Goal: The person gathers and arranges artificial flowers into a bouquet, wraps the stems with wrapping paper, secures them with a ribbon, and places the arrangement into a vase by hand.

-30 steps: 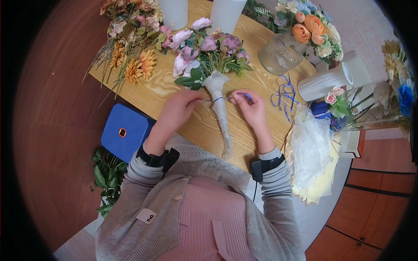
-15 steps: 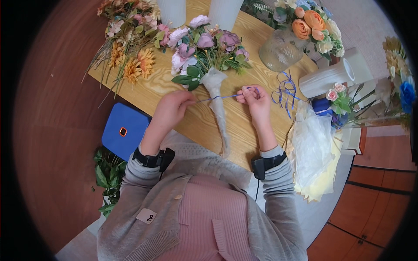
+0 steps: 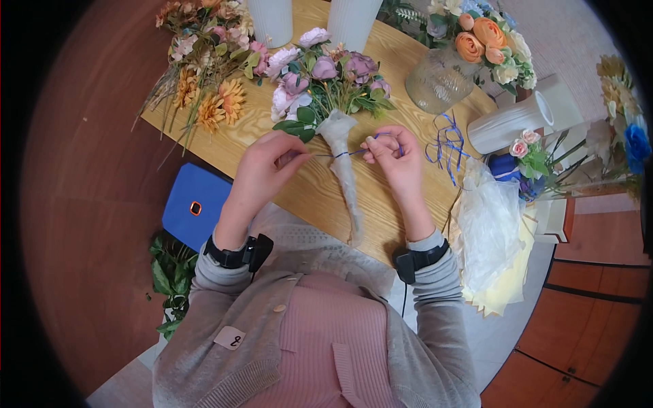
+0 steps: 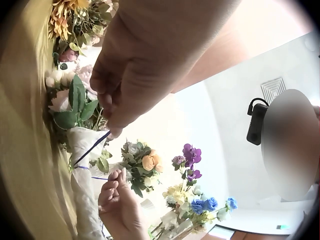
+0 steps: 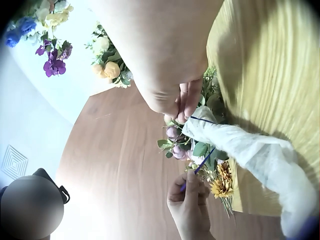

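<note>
A bouquet of mauve and pale pink flowers (image 3: 325,68) lies on the wooden table, its stems bundled in a white wrap (image 3: 343,180). Around the wrap's upper part runs a thin blue ribbon (image 4: 93,148), with an end leading out to either side. My left hand (image 3: 266,166) pinches one end between thumb and fingertips, left of the wrap. On the other side my right hand (image 3: 398,163) pinches the opposite end, with some ribbon looped over its fingers. Both ends look taut in the right wrist view, where the left hand (image 5: 190,202) shows below the wrap.
Orange flowers (image 3: 221,105) and loose stems lie at the left. White vases (image 3: 272,20) stand behind the bouquet. At the right are a glass vase (image 3: 439,81) of flowers, a tangle of blue ribbon (image 3: 447,146), a white vase on its side (image 3: 510,122) and sheets of wrapping paper (image 3: 486,231).
The right hand drew its ribbon end out to the right, then came back closer to the wrap. The left hand has shifted slightly left. The bouquet stays nearly in place.
</note>
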{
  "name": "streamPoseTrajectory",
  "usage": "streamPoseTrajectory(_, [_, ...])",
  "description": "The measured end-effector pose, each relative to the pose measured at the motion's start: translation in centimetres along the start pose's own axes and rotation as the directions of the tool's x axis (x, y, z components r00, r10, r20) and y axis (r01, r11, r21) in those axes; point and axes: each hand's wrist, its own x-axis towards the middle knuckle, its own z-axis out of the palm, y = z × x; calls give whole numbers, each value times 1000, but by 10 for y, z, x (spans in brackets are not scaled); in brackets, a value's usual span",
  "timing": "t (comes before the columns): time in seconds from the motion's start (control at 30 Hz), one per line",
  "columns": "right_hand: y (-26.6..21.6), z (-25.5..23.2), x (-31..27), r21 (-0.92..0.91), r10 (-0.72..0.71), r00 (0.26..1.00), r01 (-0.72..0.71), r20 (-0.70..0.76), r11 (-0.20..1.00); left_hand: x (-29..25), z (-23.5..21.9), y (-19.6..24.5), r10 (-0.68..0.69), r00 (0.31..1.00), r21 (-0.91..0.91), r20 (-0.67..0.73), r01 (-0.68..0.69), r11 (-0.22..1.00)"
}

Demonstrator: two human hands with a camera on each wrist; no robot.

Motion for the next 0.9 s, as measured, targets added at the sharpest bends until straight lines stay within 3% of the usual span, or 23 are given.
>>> streamPoseTrajectory(0.23, [-4,11,6,-110,-8,992,22,126,994,16,17,10,5,999,-226,-42,-14,974])
streamPoseTrajectory(0.33, [-4,15,8,-39,-34,989,40,142,998,21,22,13,8,996,-293,-85,-33,956])
streamPoseTrajectory(0.57, [0,17,4,-52,8,989,-1,148,999,27,33,9,67,993,-237,-94,-88,968])
streamPoseTrajectory(0.73, [2,19,3,-7,17,984,-16,179,1000,30,35,13,-40,991,-405,-126,-14,914])
streamPoseTrajectory(0.9, [10,19,2,6,9,981,-11,195,1000,33,37,10,-24,989,-412,-149,-40,910])
